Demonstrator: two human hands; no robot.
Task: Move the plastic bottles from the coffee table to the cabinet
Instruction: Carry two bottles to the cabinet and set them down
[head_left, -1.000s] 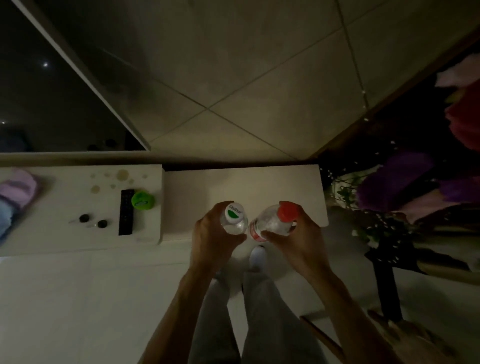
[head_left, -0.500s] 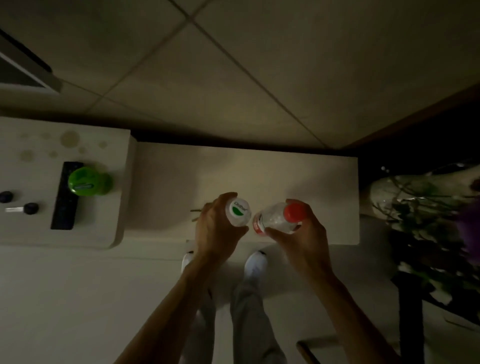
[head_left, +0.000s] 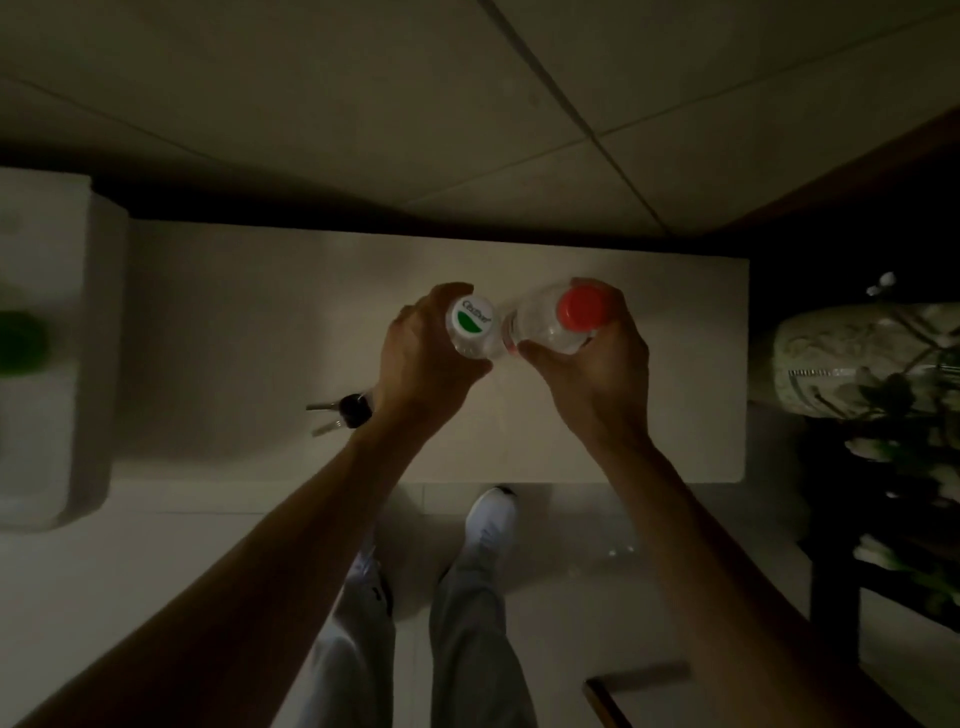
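Light: dim, colours muted, left edge of the view blurred.
Left hand: the left hand (head_left: 426, 358) grips a clear plastic bottle with a white-and-green cap (head_left: 471, 325); fingers curl round the far side, thumb on the near side.
Right hand: the right hand (head_left: 592, 374) holds a clear plastic bottle with a red cap (head_left: 550, 322); thumb across the near side of the body, fingers wrapped behind below the cap.
Green-capped bottle: seen almost end-on, cap facing the camera, so roughly upright.
Red-capped bottle: tilted, cap toward the right, body slanting down to the left.
Bottle spacing: shoulders meet or nearly meet between the two hands; cannot tell whether they touch.
Position: both bottles sit over the middle of a pale flat-topped desk (head_left: 249, 332); cannot tell whether either base rests on it.
Keys: a small bunch of keys with a dark fob (head_left: 343, 410) lies on the desk, just beside the left wrist.
Left edge: a raised white block (head_left: 47, 441) adjoins the desk, with a blurred round green object (head_left: 21, 340) on top.
Right edge: a pale patterned vase with stems (head_left: 831, 358) stands beside the desk end.
Below: grey trouser legs (head_left: 467, 649) and a white shoe (head_left: 491, 519) at the near edge of the desk.
Beyond: large pale tiles (head_left: 311, 104) behind the far edge.
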